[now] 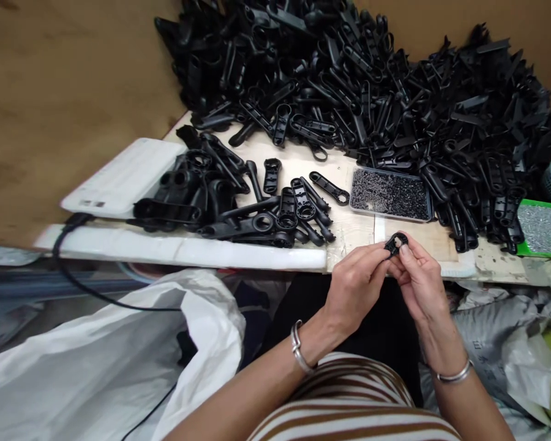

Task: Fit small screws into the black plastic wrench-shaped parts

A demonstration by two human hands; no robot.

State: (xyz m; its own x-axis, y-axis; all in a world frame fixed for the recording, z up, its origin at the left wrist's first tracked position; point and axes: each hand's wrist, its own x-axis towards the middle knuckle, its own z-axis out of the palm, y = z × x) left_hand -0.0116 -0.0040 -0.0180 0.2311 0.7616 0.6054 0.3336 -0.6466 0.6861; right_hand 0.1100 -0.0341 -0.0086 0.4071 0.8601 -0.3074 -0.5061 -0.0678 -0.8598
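A black plastic part with a ring-shaped end (397,244) is held between my two hands, just off the table's front edge. My left hand (356,285) pinches it from the left, fingers closed on it. On its right side, the thumb and fingers of my right hand (420,275) grip the ring. The rest of the part is hidden by my fingers. Beyond my hands, a clear tray (390,193) of small dark pieces lies on the table. One loose black part (329,187) rests left of that tray.
Black parts form a large heap (303,73) at the back and a smaller pile (211,184) at left. A white box (123,174) is far left. A green tray (544,228) of silvery pieces sits right. White sacks (119,355) flank my lap.
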